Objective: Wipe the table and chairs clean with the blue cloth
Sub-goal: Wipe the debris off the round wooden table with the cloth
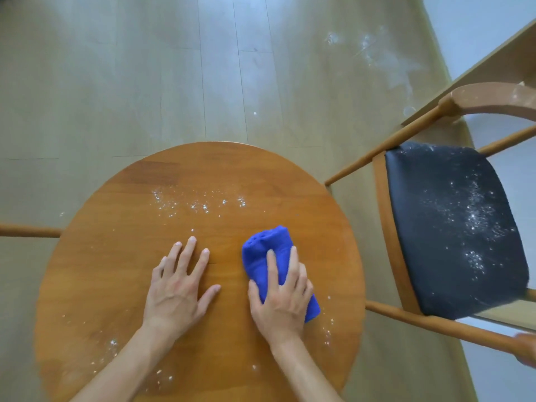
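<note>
The table-wiping step is in hand. The blue cloth [265,256], folded into a thick pad, is pressed onto the round wooden table [116,256] under the right hand [282,297]; its fingers [272,264] are laid over the top of the cloth and curled lightly around it, with the thumb against the cloth's left edge, so the cloth is gripped and held down. The left hand [177,288] is laid flat on the bare wood just beside it, fingers spread open and holding nothing, apparently to steady the table.

White powder [197,203] is scattered in a band well ahead of both sets of fingertips, and smaller specks [113,343] are seen behind the hands, near the wrists and the table's near rim. The wood directly around the fingers looks mostly clean, so the table is judged partly done.

The next move is judged to call for the cloth to be pushed forward through the far band with steady downward pressure, the powder being gathered rather than flicked onto the floor. The chair seat [452,227], off to the right of the right hand, is dusted heavily and is not yet wiped.
</note>
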